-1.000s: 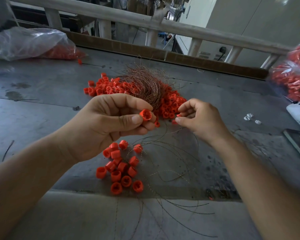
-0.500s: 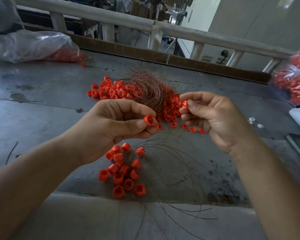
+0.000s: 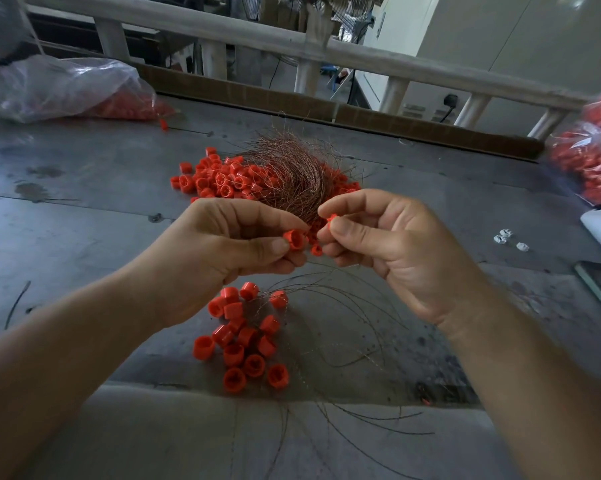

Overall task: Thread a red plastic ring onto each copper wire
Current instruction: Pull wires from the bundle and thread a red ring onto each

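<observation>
Grey, stained surface. Bears a far heap of red rings under tangled copper wires, a nearer cluster of rings among loose wires, a plastic bag far left, white bits right.

Both bare forearms are reaching in from the lower corners, with the hands almost touching at the fingertips. The left hand is pinching a red ring between thumb and curled fingers. The right hand, palm turned inward, is pinching a second red ring, mostly hidden.
</observation>
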A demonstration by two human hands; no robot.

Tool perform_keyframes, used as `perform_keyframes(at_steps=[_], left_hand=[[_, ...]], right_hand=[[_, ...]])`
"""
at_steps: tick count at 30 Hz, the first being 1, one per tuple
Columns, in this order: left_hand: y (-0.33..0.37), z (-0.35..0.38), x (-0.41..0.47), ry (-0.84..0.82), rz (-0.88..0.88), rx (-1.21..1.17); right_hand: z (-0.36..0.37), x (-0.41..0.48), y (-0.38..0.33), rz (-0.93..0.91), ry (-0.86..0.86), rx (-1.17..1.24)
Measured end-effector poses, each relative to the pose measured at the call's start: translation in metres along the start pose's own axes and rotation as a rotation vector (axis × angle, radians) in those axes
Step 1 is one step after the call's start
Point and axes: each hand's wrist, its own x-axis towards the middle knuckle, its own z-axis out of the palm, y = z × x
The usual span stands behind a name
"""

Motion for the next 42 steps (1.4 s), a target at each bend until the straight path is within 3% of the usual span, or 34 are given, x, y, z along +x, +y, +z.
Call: perform_keyframes(at_steps=[8,21,42], left_hand=[[-0.001,0.002,0.001,0.048,-0.008,0.006],[-0.002,0.001,-0.002,0.052,0.020,0.094],[0.002,0.002,-0.005,0.045,-0.018,-0.002]], right_hand=[[0.016,-0.001,0.012,-0.228,0.089,-0.417],[0.024,-0.001,0.016,-0.308,0.120,-0.483],[0.025,-0.003,0.015,-0.408,0.126,-0.534]])
